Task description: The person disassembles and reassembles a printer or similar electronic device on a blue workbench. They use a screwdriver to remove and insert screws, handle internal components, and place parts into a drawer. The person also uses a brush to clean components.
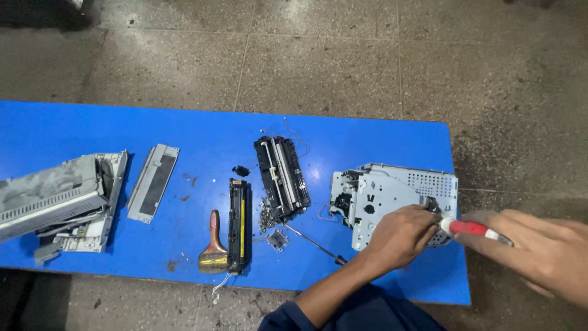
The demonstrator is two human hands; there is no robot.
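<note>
Your right hand [539,251] grips the red-handled screwdriver [470,228], shaft pointing left into the metal chassis [392,190] at the desk's [202,132] right end. Your left hand [398,236] rests closed on the chassis, directly beside the tip.

No packages, labels, signs or screens in view

A blue desk on a gray floor

The desk [73,125] is long and bright blue. The floor [318,55] is gray stone tiles with dark, dirty spots.
</note>
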